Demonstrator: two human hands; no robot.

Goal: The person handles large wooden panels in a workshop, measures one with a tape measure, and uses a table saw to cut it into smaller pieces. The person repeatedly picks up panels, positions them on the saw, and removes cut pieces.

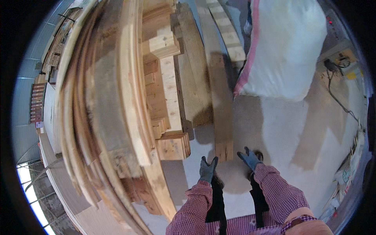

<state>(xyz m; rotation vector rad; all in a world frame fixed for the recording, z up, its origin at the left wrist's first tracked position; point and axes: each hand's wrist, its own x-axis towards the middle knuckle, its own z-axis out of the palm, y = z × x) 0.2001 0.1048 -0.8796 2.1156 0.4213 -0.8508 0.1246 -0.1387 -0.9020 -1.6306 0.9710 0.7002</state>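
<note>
My left hand, in a blue-grey glove with dark fingertips, is open beside the near end of a long wooden board. Its thumb and fingers point up in a V, close to the board's left edge. On the other side, my right hand wears a matching glove, its fingers spread toward the board. Neither hand holds anything that I can see. The board runs away from me, past a wider weathered plank on its left. A shorter pale board lies to its right at the far end.
Left of my hands rises a large stack of long timber, with short wooden blocks jutting from its side. A bulky white sack with a pink stripe sits at the far right. A dark cable trails over the floor.
</note>
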